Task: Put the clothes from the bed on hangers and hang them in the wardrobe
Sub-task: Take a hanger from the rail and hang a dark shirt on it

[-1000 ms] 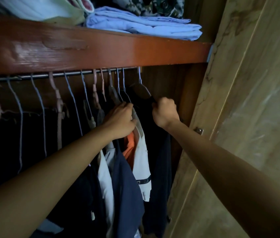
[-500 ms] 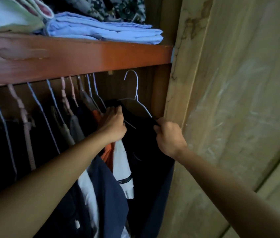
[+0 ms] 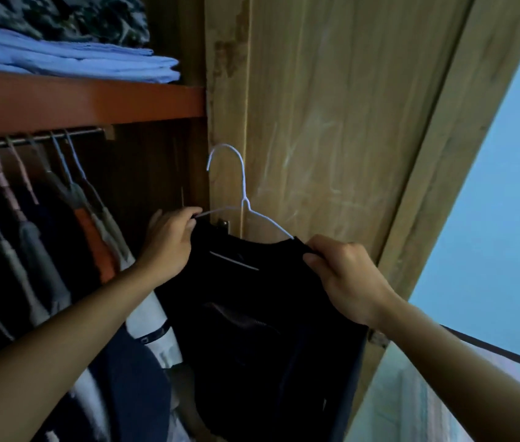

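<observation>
Left hand [image 3: 169, 242] pinches the left shoulder of a black garment [image 3: 261, 314], thumb and fingers closed on cloth and wire together. Right hand [image 3: 344, 275] grips the right shoulder of the same garment, fingers curled round the collar edge.

The garment sits on a thin white wire hanger [image 3: 242, 202]. Its hook stands upright above and between the two hands, free of the rail, in front of the pale wooden wardrobe door [image 3: 332, 122]. The garment hangs down below both hands, its lower edge out of view.

Up and left of the left hand: a metal hanging rail [image 3: 28, 140] under a red-brown wooden shelf [image 3: 92, 100]. Several wire hangers [image 3: 70, 161] with dark, grey and orange clothes [image 3: 89, 237] crowd the rail left of the hand. Between the last hung hanger and the wardrobe's right side wall there is an open stretch, dark and uncluttered, directly above the left hand.

On the shelf, a folded light-blue cloth stack [image 3: 70, 59] reaches close to the shelf's front edge, with a dark patterned fabric [image 3: 92, 17] lying on it.

Right of the right hand, past the door edge, a pale blue wall [image 3: 491, 218].
</observation>
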Demonstrator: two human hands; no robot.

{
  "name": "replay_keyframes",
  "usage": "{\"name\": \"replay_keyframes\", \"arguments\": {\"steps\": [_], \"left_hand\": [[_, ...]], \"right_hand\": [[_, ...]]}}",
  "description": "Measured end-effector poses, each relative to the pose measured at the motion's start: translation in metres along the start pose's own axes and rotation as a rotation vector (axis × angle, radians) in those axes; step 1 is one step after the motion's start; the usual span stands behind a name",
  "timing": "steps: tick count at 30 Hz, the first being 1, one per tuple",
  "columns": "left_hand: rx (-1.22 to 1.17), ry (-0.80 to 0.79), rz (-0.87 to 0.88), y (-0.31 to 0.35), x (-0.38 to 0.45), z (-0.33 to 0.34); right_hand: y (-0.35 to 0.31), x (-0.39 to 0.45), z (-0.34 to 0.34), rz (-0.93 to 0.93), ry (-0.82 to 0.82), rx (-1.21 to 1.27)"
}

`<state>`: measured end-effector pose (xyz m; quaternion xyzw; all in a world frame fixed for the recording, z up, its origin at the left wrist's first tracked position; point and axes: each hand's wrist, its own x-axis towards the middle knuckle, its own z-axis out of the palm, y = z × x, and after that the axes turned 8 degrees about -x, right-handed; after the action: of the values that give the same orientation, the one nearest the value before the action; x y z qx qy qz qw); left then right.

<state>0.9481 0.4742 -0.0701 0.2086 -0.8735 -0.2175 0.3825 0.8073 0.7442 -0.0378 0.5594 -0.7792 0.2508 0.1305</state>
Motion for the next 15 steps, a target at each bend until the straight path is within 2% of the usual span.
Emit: {"name": "replay_keyframes", "arguments": {"steps": [3,6,12,15], "left_hand": [[-0.194,-0.104,0.005,0.031,-0.006,0.013],[-0.296,-0.202,0.1,0.069,-0.015,0.028],[-0.393,-0.314,0.251,0.148,-0.035,0.073],[-0.471,-0.305,0.285,0.184,-0.04,0.094]], "right_hand": [[0.025,-0.033,-0.028,0.052,0.011,-0.035],[0.053,-0.065,-0.053,0.167,0.022,-0.029],[0.1,-0.13,-0.093,0.305,0.105,0.018],[0.115,-0.16,-0.11,0.329,0.168,0.001]]}}
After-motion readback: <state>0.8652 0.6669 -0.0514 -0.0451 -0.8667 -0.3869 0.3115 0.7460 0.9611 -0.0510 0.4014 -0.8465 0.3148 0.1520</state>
